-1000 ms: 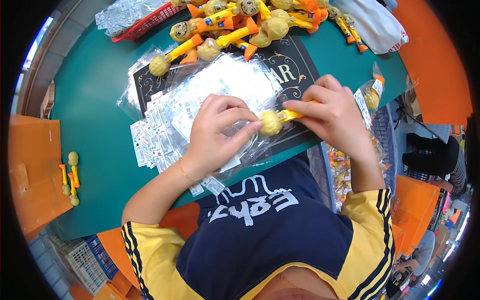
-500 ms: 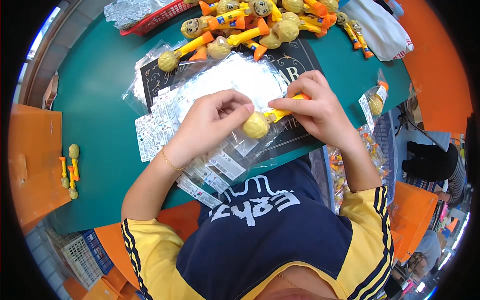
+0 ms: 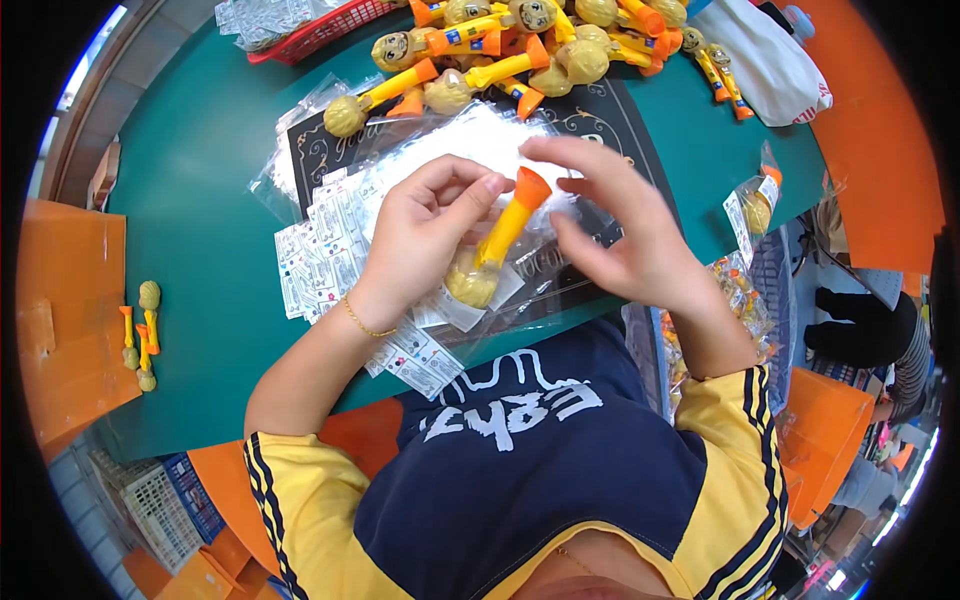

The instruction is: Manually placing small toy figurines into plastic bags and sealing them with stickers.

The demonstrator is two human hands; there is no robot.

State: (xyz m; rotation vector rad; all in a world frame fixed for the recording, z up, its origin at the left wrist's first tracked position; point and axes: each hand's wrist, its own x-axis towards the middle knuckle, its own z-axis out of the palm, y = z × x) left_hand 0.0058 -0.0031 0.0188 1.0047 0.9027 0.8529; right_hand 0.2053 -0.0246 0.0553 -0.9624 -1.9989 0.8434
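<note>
A yellow toy candy dispenser (image 3: 508, 231) stands tilted between my hands, its gold ridged head low and its orange foot up. Clear film of a plastic bag (image 3: 497, 318) lies around its head. My left hand (image 3: 428, 222) is closed beside it, thumb and forefinger pinched on what seems to be the bag's edge. My right hand (image 3: 627, 235) is open to the right of the dispenser, fingers apart and slightly blurred, holding nothing. Under my hands are a pile of clear bags (image 3: 470, 135) and printed paper leaflets (image 3: 322, 245), on a black decorated mat (image 3: 640, 135).
Several more dispensers (image 3: 500, 70) are heaped at the far side beside a red basket (image 3: 320, 38). A few lie at the left edge (image 3: 148, 335). A bagged dispenser (image 3: 757, 205) rests on the green table (image 3: 210, 200) at right, above a crate of bagged ones (image 3: 735, 310).
My right hand has let go of the dispenser's yellow stem and opened. The dispenser has dropped slightly toward me and turned more upright, orange foot upward. My left hand stays pinched.
</note>
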